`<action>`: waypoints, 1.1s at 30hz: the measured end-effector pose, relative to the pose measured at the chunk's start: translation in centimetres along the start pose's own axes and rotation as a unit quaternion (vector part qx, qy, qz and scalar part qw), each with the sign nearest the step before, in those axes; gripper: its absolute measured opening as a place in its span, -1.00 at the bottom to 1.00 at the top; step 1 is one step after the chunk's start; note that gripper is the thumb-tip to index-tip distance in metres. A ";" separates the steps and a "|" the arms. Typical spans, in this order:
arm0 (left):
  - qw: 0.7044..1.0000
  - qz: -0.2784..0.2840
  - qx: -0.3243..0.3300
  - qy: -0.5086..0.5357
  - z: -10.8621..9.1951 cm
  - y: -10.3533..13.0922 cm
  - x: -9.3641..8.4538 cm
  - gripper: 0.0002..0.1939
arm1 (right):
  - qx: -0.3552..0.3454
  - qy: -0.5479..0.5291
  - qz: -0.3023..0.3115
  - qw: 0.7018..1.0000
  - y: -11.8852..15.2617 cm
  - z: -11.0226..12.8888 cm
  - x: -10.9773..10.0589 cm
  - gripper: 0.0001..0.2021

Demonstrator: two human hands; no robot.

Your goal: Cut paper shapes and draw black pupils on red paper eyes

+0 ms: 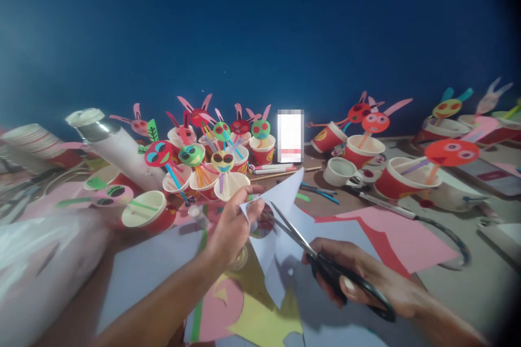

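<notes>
Between the thumb and fingers of my left hand (pixel 238 222) is a pale sheet of paper (pixel 287 195), cut to a jagged, pointed outline and held up off the table. My right hand (pixel 358 271) grips the black handles of a pair of scissors (pixel 295 236). The scissor blades are parted slightly and point up and left, overlapping the paper close to my left fingers. Whether the blades touch the paper I cannot tell. Below lie a yellow paper scrap (pixel 266 317) with cut-out edges and a pink paper piece (pixel 222 309).
Red-and-white paper cups (pixel 148 214) with coloured paper faces on straws stand in rows along the blue wall. A white tumbler (pixel 122 146) leans at left, near stacked cups (pixel 36 143). A small white mug (pixel 340 172) and pink sheets (pixel 407 233) lie right.
</notes>
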State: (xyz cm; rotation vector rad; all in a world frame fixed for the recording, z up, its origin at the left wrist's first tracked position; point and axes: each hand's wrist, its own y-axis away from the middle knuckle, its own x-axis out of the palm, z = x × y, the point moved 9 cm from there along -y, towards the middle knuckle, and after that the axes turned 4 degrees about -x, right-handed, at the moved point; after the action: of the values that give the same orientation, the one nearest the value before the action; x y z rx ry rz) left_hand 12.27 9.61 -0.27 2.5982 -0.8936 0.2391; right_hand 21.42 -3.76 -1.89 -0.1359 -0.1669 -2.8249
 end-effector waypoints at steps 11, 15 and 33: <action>0.998 -0.043 0.032 0.021 1.3 -0.5 -1.2 -0.74 | -0.011 0.009 -0.037 0.999 -0.6 0.2 0.2 -0.49; 0.999 -0.037 0.039 0.007 1.0 -0.3 -1.0 -0.69 | -0.013 0.006 -0.036 0.999 -0.7 0.3 0.3 -0.48; 0.997 -0.071 -0.009 0.001 2.2 0.8 0.5 -0.81 | -0.045 0.027 -0.087 0.995 -1.8 0.3 0.6 -0.45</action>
State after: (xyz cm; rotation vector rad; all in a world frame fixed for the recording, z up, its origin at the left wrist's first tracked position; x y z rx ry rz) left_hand 12.22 7.89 -1.88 2.6299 -0.7040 0.1938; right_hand 20.34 -2.22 -1.71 -0.0675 -0.0416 -3.0069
